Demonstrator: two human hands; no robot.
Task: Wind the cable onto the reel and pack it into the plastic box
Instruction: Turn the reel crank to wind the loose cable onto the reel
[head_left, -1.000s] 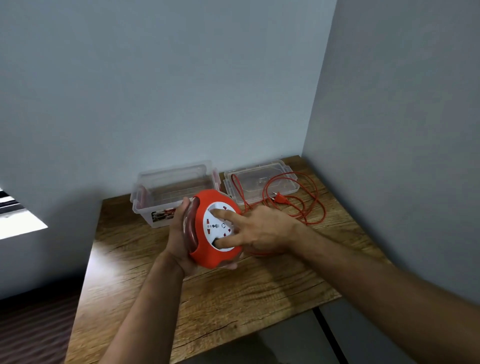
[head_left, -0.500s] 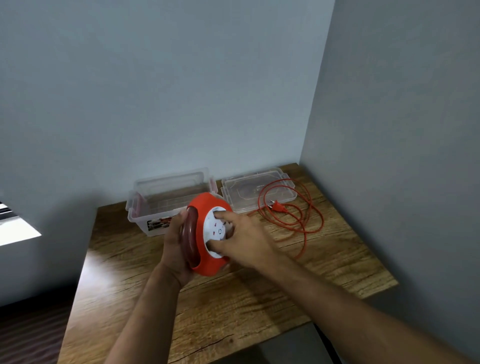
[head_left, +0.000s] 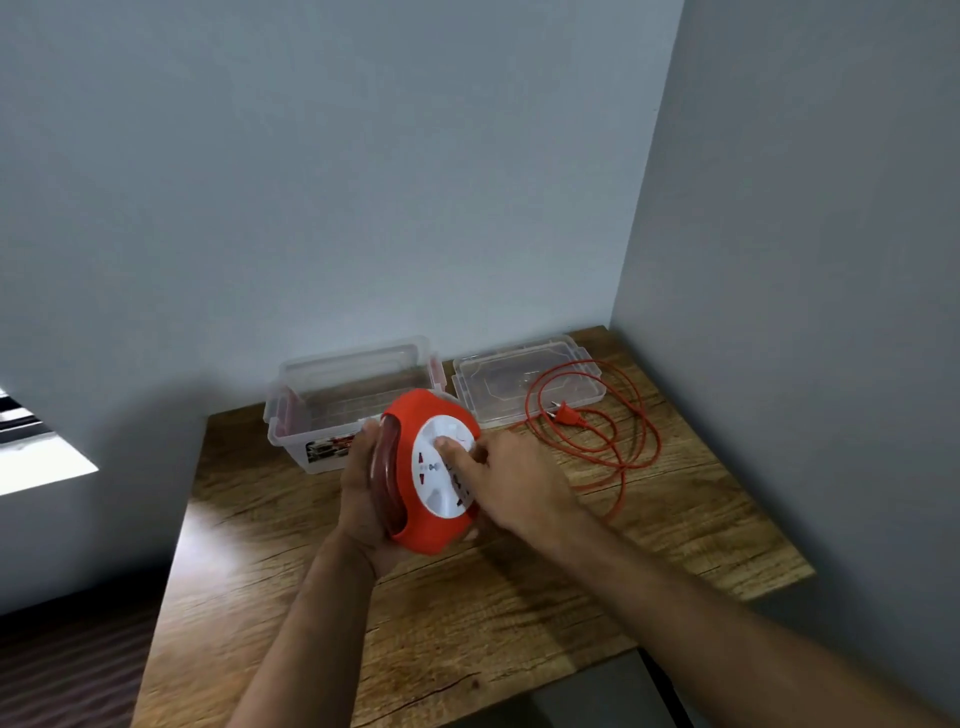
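Observation:
I hold a red cable reel (head_left: 415, 530) with a white socket face above the wooden table (head_left: 467, 623). My left hand (head_left: 361, 499) grips its left side from behind. My right hand (head_left: 511, 483) lies on the white face with its fingers curled onto it. The loose orange cable (head_left: 631, 447) lies in loops on the table at the right, its plug (head_left: 567, 414) beside the lid. The clear plastic box (head_left: 317, 395) stands open behind the reel.
The box's clear lid (head_left: 524, 384) lies flat to the right of the box, with cable loops over part of it. Grey walls close in the table at the back and right. The table's front and left edges drop to the floor.
The reel's white face has turned under my right hand, and some cable has been drawn in. The loops on the table have shrunk a little.

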